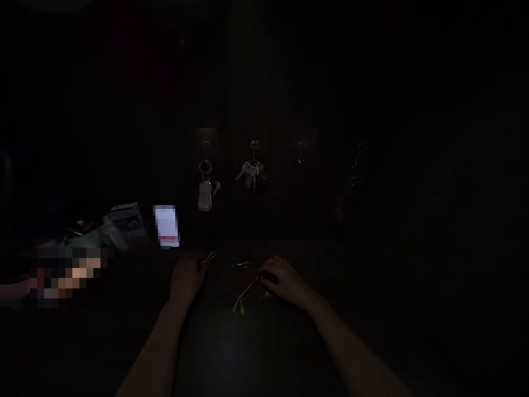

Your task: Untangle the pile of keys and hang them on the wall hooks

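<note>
The scene is very dark. My left hand [187, 274] is closed at a thin yellow loop [210, 257] that sticks out past its fingertips. My right hand [281, 277] has its fingers curled and pinches a thin yellow cord [247, 289], whose two free ends hang down to the left with small rounded tips. Between the hands lies a small shiny metal piece [241, 264], its kind hard to make out. Below my right fingers a faint yellow-green spot shows. Whether the loop and the cord are one thing cannot be seen.
Ahead, a ring with a pale fob [205, 196] and a bunch of keys [253, 172] hang from hooks. Another hook [301, 154] is to their right. On the left are a lit, blurred-out screen [166, 225], a box [127, 220] and another person's arm [14, 294].
</note>
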`<state>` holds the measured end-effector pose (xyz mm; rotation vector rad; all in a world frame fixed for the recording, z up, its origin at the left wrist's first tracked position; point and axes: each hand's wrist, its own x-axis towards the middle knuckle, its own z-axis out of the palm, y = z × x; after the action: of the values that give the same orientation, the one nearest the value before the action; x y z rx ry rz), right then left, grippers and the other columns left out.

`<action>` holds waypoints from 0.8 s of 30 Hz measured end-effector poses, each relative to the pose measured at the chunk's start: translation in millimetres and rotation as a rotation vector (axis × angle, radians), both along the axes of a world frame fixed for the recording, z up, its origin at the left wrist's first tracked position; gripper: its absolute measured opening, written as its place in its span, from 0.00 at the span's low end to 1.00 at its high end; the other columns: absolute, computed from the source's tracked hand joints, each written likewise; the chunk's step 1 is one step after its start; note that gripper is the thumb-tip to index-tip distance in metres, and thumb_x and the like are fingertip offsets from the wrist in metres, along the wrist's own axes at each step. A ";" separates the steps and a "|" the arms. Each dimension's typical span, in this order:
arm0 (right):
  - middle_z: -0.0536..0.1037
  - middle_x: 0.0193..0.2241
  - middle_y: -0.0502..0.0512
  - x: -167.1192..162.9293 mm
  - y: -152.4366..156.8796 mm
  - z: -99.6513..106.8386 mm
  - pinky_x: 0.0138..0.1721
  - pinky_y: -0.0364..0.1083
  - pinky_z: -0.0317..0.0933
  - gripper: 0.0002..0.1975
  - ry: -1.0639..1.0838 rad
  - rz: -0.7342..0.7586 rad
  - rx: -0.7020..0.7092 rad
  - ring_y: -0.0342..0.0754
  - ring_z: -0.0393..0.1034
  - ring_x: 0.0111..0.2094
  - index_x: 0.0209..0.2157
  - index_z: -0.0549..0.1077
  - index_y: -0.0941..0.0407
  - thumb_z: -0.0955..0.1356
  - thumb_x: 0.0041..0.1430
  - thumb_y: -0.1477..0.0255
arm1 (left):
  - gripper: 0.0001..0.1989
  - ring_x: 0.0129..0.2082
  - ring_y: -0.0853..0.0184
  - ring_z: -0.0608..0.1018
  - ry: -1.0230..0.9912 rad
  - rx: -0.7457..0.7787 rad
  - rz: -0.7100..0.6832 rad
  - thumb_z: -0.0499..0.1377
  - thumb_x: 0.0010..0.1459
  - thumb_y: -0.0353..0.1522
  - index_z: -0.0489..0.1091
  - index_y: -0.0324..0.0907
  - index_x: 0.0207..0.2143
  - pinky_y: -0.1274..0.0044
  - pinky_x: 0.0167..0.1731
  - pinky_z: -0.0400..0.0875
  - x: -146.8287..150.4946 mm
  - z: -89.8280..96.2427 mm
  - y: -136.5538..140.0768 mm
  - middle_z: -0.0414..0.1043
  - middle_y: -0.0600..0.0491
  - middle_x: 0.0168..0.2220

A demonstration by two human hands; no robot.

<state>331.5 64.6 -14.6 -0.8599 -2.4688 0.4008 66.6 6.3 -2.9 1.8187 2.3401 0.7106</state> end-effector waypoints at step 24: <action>0.73 0.35 0.53 14.0 16.4 -5.4 0.40 0.48 0.60 0.09 0.134 -0.244 -0.057 0.48 0.67 0.38 0.37 0.68 0.54 0.63 0.52 0.76 | 0.18 0.40 0.61 0.78 -0.976 0.057 -0.039 0.53 0.53 0.39 0.72 0.39 0.42 0.74 0.32 0.74 4.6 -1.1 8.7 0.76 0.47 0.42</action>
<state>345.5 81.0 -20.1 -1.1059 -2.2066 0.4283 71.2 14.9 -4.0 1.1003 1.6208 1.2841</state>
